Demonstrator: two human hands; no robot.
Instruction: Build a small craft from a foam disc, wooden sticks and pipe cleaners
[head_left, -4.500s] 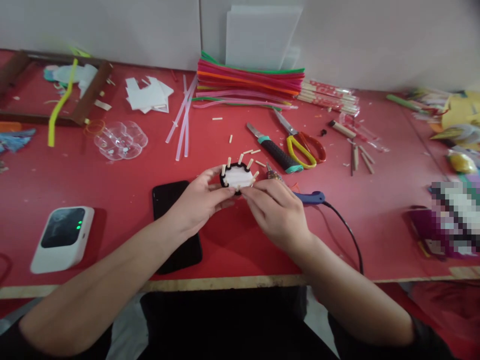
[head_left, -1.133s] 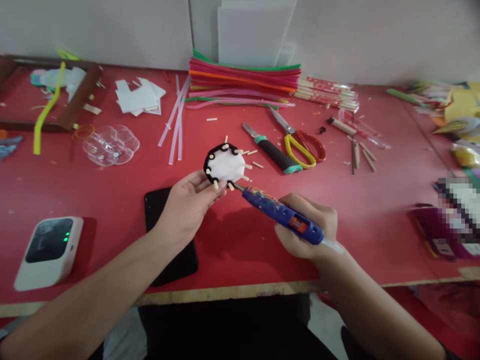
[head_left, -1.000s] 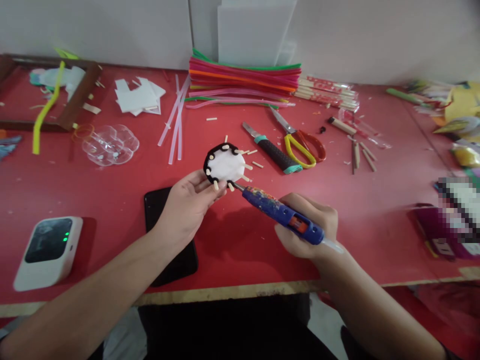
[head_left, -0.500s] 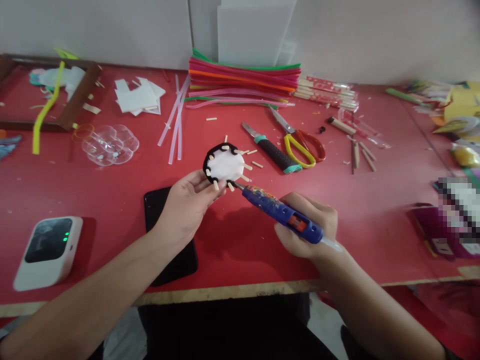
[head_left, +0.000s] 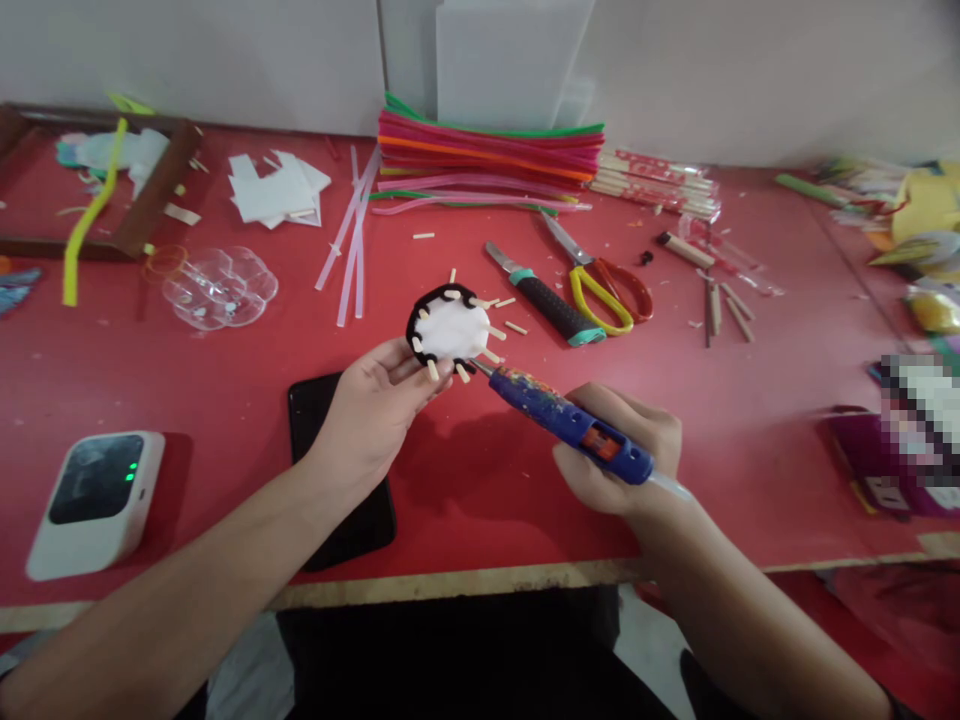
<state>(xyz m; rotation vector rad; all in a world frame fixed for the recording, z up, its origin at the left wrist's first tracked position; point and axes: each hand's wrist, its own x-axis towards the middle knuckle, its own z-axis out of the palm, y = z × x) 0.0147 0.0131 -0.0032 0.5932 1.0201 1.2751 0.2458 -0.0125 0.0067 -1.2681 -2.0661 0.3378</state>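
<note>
Between its thumb and fingers my left hand [head_left: 382,400] pinches a round white disc [head_left: 450,328] with a black fuzzy edge. Several short wooden stick pieces stand out around its rim. My right hand [head_left: 619,440] is wrapped round a blue glue gun [head_left: 566,412], a paint-spotted pen-shaped one with a clear glue stick coming out of its back end. The metal tip of the gun is at the disc's lower right edge; whether it touches cannot be made out. A few loose stick pieces [head_left: 515,327] lie just right of the disc.
Beyond the disc lie a knife [head_left: 555,305], scissors [head_left: 600,285] and a bundle of coloured pipe cleaners [head_left: 487,155]. Glue sticks [head_left: 356,240] and a clear palette [head_left: 221,290] are to the left. A black phone [head_left: 352,530] lies under my left wrist, near a white device [head_left: 97,505].
The glue gun and my right hand have shifted very slightly to the right. My left hand and the disc have stayed in place.
</note>
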